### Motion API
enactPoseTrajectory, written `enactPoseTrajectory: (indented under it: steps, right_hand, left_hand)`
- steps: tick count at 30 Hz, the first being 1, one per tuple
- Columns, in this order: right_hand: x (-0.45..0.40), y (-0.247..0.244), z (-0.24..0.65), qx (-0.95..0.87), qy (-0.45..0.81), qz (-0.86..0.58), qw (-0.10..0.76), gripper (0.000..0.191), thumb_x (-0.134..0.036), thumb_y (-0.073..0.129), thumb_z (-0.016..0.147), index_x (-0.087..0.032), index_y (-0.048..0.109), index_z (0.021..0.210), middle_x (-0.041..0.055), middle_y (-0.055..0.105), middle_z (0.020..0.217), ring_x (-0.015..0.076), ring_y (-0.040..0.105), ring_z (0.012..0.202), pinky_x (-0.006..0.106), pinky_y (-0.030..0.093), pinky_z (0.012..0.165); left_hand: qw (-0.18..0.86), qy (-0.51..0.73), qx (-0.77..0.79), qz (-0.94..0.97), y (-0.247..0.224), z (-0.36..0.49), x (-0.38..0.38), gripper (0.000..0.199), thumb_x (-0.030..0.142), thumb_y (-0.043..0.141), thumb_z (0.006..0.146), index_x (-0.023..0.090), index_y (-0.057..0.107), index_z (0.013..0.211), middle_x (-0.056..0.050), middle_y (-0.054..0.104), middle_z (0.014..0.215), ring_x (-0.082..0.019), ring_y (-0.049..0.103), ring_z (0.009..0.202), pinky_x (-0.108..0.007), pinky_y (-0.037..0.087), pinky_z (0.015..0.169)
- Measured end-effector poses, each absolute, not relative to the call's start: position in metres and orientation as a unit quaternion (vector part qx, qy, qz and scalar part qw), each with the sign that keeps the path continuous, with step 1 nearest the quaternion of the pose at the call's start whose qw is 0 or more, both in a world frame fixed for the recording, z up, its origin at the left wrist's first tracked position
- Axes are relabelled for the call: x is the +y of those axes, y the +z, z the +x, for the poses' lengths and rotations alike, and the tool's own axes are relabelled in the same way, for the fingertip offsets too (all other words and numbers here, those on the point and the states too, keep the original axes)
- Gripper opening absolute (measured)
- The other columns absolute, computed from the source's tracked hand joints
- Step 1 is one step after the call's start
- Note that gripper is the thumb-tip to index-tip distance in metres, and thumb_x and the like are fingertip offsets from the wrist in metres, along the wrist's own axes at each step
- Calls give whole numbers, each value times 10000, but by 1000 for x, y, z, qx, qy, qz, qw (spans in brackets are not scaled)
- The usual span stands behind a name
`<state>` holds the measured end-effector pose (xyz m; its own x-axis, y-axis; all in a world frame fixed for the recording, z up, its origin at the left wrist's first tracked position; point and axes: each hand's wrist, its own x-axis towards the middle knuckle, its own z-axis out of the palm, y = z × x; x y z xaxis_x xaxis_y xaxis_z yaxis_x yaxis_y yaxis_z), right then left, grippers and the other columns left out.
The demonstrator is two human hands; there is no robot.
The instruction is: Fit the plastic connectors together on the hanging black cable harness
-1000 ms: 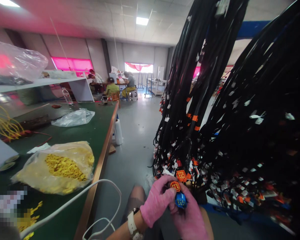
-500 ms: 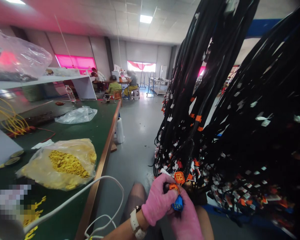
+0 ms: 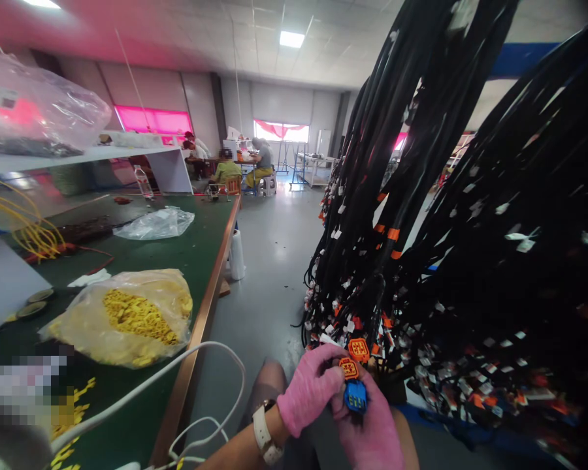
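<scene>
Both hands work low in the view, in pink gloves, close together at the foot of the hanging harness (image 3: 421, 215). Left hand (image 3: 310, 390) curls in from the left, wrist with a white watch (image 3: 262, 434) turned up, thumb and fingers pinched on the orange plug (image 3: 349, 368). Right hand (image 3: 370, 434) sits just below and right of it, palm up, fingers closed around the blue plug (image 3: 355, 395); the two plugs touch or nearly touch, blue under orange.

Risks, as I judge them: the plugs hang on short leads in a dense tangle, so a pull toward me could strain the wires or drag neighbouring plugs along. Glove fabric could catch between the housings. A second orange plug (image 3: 359, 349) sits just above, easy to confuse with mine. On the bench (image 3: 196, 261) at my left, the bag (image 3: 122, 320) of yellow parts lies well apart from both hands.
</scene>
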<state>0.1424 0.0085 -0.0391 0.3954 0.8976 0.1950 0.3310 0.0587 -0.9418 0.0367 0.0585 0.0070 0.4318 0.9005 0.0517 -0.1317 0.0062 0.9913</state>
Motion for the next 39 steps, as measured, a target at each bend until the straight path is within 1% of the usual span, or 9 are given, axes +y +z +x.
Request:
enactPoseTrajectory:
  steps: [3, 6, 12, 17, 23, 29, 32, 36, 39]
  right_hand:
    - [7, -40, 142, -489, 273, -642, 524, 468, -446, 619, 708, -164, 579, 1080, 155, 698, 1045, 329, 671, 947, 493, 526, 851]
    - [5, -43, 142, -498, 256, -639, 528, 464, -445, 625, 696, -185, 580, 1077, 161, 696, 1058, 324, 668, 957, 485, 528, 851]
    - [6, -51, 142, -507, 252, -640, 520, 443, -414, 616, 719, -186, 568, 1096, 132, 697, 1036, 312, 671, 937, 475, 530, 841]
    - [4, -54, 146, -530, 235, -637, 508, 411, -367, 611, 726, -203, 572, 1101, 121, 676, 1060, 308, 652, 965, 477, 513, 864]
    - [2, -59, 145, -545, 214, -644, 492, 419, -358, 584, 750, -153, 570, 1115, 158, 636, 1091, 333, 617, 1023, 522, 482, 893]
    - [-1, -59, 146, -552, 213, -650, 477, 467, -350, 572, 757, -144, 527, 1174, 172, 617, 1125, 353, 591, 1061, 550, 456, 913]
    - [-1, -59, 145, -553, 197, -650, 482, 463, -370, 568, 763, -128, 533, 1156, 186, 598, 1130, 361, 575, 1080, 555, 446, 924]
    - [-1, -63, 142, -546, 189, -655, 486, 474, -361, 576, 752, -131, 531, 1163, 186, 566, 1151, 381, 556, 1097, 569, 445, 912]
    - [-1, -65, 139, -542, 181, -657, 492, 473, -355, 582, 743, -140, 540, 1162, 184, 549, 1165, 391, 549, 1099, 582, 439, 905]
  left_hand:
    - [633, 411, 354, 552, 5, 40, 58, 260, 192, 532, 666, 137, 671, 878, -5, 575, 618, -141, 510, 619, -222, 417, 586]
    - [630, 406, 370, 548, 4, 40, 59, 246, 167, 521, 644, 129, 665, 840, 5, 549, 573, -129, 498, 568, -215, 405, 548]
    - [645, 410, 365, 532, 5, 37, 61, 230, 189, 521, 601, 114, 656, 771, -4, 545, 591, -112, 482, 545, -204, 397, 516]
    - [691, 387, 337, 509, 6, 38, 60, 266, 228, 545, 601, 106, 642, 817, 13, 503, 533, -93, 460, 466, -192, 384, 447]
    - [675, 383, 381, 503, 0, 40, 60, 285, 235, 570, 617, 82, 638, 848, 0, 521, 597, -81, 451, 416, -185, 388, 361]
    - [718, 377, 310, 496, -11, 37, 62, 330, 259, 608, 642, 81, 639, 918, 2, 535, 614, -77, 476, 432, -175, 426, 388]
    - [713, 387, 317, 490, -13, 37, 63, 293, 257, 643, 637, 82, 641, 872, -4, 540, 648, -70, 484, 467, -159, 427, 397]
    - [719, 375, 330, 483, -13, 38, 62, 261, 257, 632, 634, 91, 626, 835, 7, 521, 599, -67, 455, 431, -165, 407, 372]
    - [698, 404, 332, 489, -12, 39, 60, 221, 222, 623, 611, 85, 626, 784, -1, 523, 607, -56, 443, 484, -140, 383, 422]
